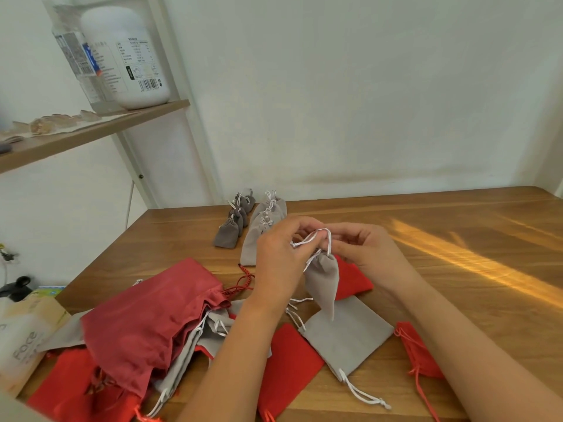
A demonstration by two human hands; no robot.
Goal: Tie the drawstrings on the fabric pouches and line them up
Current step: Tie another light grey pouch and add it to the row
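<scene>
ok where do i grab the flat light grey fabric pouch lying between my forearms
Probably pinch the white drawstring cords by its mouth, from the near side: the light grey fabric pouch lies flat, and the cords trail free toward you.

I see a grey pouch (323, 275) with white drawstrings (310, 240). The big bag (146, 315) is dusty rose, the table (426, 214) brown.

Drawstring (306, 240), seemingly looped, between hands (278, 260) (370, 248)

Raised left hand (278, 263), right hand (367, 249), fingers (304, 228) curled
</scene>
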